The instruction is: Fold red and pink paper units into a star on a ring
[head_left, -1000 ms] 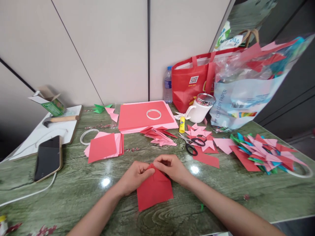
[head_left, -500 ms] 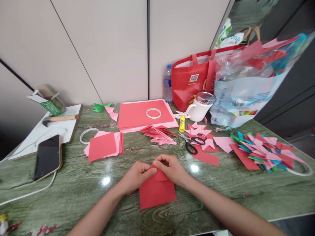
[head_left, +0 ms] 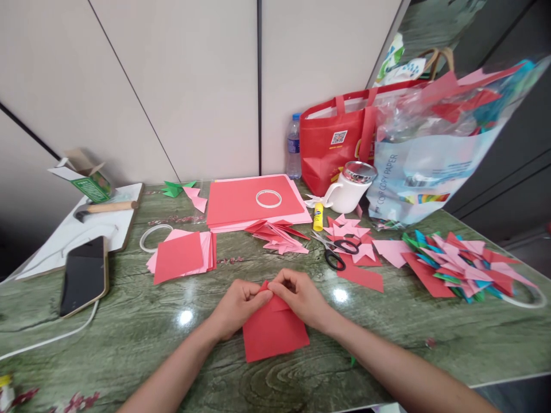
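Observation:
A red sheet of paper point(head_left: 275, 337) lies near the front of the table, its far edge lifted and partly folded over. My left hand point(head_left: 240, 305) pinches that far edge between thumb and fingers. Close beside it, my right hand point(head_left: 298, 295) is closed on the same paper just to the right, thumb tip almost meeting the left thumb. The fingers cover part of the fold. Beyond the hands lie a pile of folded red and pink paper pieces point(head_left: 279, 236) and, to the right, scissors point(head_left: 334, 252) with black handles.
Red and pink squares point(head_left: 178, 256) are stacked at the left, near a phone point(head_left: 84, 276) on a cable. Large paper sheets point(head_left: 241, 201) carry a tape roll point(head_left: 269, 198). A mug point(head_left: 349, 189), glue stick point(head_left: 318, 217), red bag point(head_left: 327, 149) and colourful scrap pile point(head_left: 465, 264) stand right.
Both hands keep their pinch on the paper's far edge. The fingers and the fold have shifted very slightly, and the sheet's near edge sits a little farther from me.

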`<state>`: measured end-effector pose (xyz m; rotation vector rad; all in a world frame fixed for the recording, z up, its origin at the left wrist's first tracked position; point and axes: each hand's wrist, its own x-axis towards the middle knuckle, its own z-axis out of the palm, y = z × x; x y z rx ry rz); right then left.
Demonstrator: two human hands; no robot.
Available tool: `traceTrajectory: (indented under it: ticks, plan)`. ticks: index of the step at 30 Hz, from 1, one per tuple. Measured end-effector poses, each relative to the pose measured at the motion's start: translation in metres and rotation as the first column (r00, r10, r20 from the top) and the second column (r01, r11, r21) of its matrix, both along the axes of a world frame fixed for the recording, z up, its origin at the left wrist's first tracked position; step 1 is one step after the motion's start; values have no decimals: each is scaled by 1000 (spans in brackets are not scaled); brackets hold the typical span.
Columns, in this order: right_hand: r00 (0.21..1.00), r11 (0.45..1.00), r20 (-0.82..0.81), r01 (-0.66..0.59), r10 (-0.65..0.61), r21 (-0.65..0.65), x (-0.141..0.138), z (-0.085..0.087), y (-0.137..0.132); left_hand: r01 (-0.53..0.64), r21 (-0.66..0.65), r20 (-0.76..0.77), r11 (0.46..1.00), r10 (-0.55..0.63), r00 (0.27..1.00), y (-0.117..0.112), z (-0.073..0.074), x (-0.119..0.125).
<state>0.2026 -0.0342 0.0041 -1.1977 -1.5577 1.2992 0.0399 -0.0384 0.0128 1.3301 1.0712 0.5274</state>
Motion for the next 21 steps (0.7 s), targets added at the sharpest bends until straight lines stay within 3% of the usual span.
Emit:
traceTrajectory:
  ticks: [8, 12, 18, 21]
  plan:
    - [997, 997, 32, -67, 68, -29, 5, 5, 4, -120, -2, 50, 993, 120, 992, 4, 3, -4]
    - [999, 999, 36, 0, -2, 38, 3, 5, 1, -131, 15, 61, 991, 130, 990, 5, 7, -6]
    - [994, 996, -108, 12, -21, -84, 4, 7, 6, -215, -31, 112, 976, 217, 970, 6, 11, -7]
    - [997, 999, -79, 24, -28, -44, 5, 11, 7, -272, -34, 118, 962, 275, 954, 7, 12, -8]
